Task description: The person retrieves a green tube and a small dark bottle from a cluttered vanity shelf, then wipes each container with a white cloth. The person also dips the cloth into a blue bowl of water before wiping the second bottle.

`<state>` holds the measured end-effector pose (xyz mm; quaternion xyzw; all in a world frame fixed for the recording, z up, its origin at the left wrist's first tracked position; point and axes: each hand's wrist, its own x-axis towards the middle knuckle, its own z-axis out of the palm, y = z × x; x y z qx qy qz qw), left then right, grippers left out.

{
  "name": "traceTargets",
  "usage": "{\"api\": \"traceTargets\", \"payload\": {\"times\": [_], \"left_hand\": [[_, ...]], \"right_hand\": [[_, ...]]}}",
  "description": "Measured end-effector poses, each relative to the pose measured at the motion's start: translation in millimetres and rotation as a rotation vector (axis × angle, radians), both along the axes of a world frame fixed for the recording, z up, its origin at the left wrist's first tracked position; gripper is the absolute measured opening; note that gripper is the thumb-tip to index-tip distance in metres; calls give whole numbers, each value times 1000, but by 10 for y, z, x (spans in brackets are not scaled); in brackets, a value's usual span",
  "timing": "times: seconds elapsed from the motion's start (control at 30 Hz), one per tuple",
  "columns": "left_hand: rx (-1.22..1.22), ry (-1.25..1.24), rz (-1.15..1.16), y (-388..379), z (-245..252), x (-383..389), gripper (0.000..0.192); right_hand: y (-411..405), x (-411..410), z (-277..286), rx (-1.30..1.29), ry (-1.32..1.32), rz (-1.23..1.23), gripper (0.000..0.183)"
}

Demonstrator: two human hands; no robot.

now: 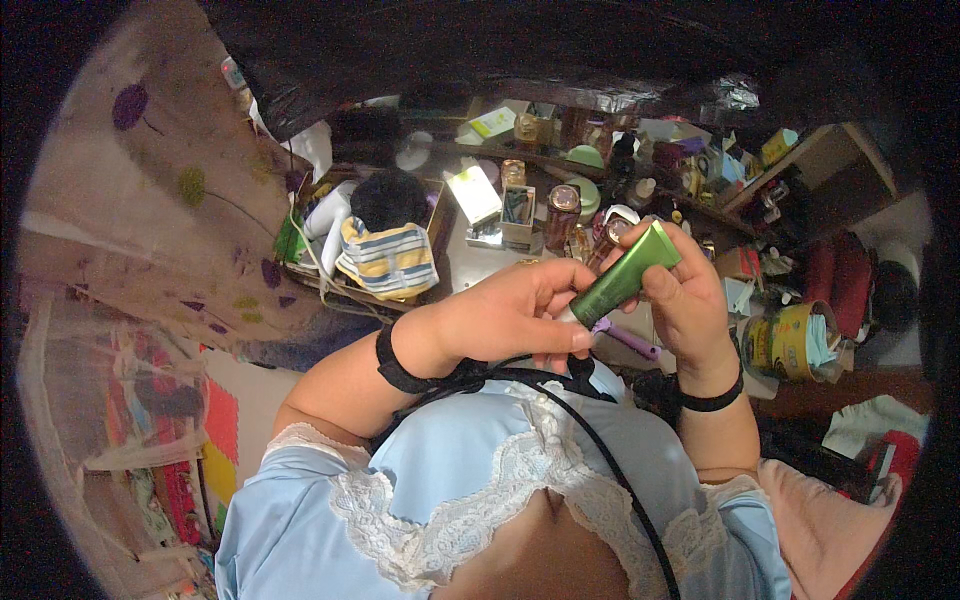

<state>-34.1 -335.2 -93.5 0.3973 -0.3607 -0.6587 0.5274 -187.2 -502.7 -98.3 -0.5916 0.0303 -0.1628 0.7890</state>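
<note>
A green squeeze tube (624, 276) is held at a slant in front of my chest, its flat crimped end up and to the right. My right hand (686, 300) grips the tube's body near that end, thumb on its front. At the lower end, the fingers of my left hand (525, 315) close around the pale cap (574, 313), which they partly cover. Whether the cap is loose or fast cannot be seen. Just beneath the hands lies a purple-handled item (628, 340), its head hidden behind my left fingers.
Bottles, jars and small boxes crowd the table; an amber-capped bottle (562, 214) and a white-and-green box (474, 193) stand beyond my hands. To the left, a box holds a striped cloth (390, 259) and a white hair dryer (328, 214). A yellow tin (784, 345) sits right. A black cable (600, 442) crosses my chest.
</note>
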Motion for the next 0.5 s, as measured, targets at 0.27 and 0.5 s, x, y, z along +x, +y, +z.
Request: {"api": "traceTargets", "payload": {"times": [0.27,0.5], "left_hand": [[9,2,-126,-34,-18,30,44],[54,-151,-157,-88,-137,18,56]], "right_hand": [[-14,-30,-27,-31,63,-47,37],[-40,-61,-7,-62,78,124,31]]}}
